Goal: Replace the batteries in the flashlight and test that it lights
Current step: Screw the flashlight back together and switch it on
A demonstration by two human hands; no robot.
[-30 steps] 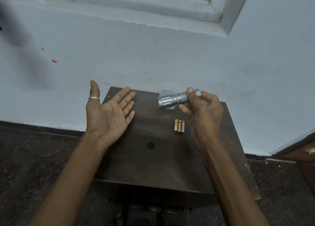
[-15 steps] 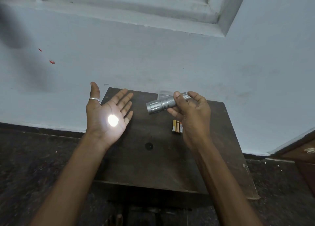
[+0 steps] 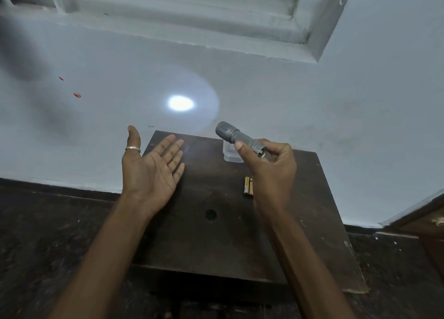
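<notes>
My right hand (image 3: 271,167) grips a silver flashlight (image 3: 234,136) by its tail, head pointing up and left toward the wall. The flashlight is lit: a bright spot (image 3: 180,103) with a wide pale halo falls on the white wall. My left hand (image 3: 151,172) hovers palm-up over the left end of the dark wooden table (image 3: 216,241), fingers spread and holding nothing; a silver ring sits on its thumb. Loose batteries (image 3: 248,186) lie side by side on the table, partly hidden behind my right wrist.
A small clear plastic box (image 3: 229,154) rests at the table's far edge, under the flashlight. The table has a round hole (image 3: 211,214) in its middle. The white wall stands right behind; dark floor surrounds the table, and a wooden piece (image 3: 427,222) lies at far right.
My right hand swung the flashlight's head from pointing at my left palm up toward the wall. The light spot left my palm and now falls on the wall.
</notes>
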